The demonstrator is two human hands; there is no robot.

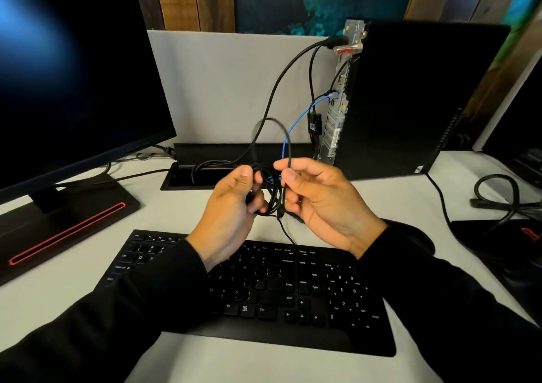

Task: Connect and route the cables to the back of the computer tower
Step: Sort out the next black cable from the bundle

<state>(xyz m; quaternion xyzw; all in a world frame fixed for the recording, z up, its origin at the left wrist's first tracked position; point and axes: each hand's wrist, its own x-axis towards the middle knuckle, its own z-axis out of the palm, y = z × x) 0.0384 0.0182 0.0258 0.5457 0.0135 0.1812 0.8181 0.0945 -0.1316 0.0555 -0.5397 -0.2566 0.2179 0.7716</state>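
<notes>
Right now a thin black cable, bunched in loose coils, hangs above the keyboard, just in front of the computer tower. The left hand curls closed round the coil; the right hand pinches one strand. It looks light, limp and tangle-prone, so it is probably best gripped near the plug, which I cannot make out.

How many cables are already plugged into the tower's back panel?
3 visible: thick black cable at the top, thin black cable just below, blue cable mid-panel. Lower ports may hide more.
</notes>
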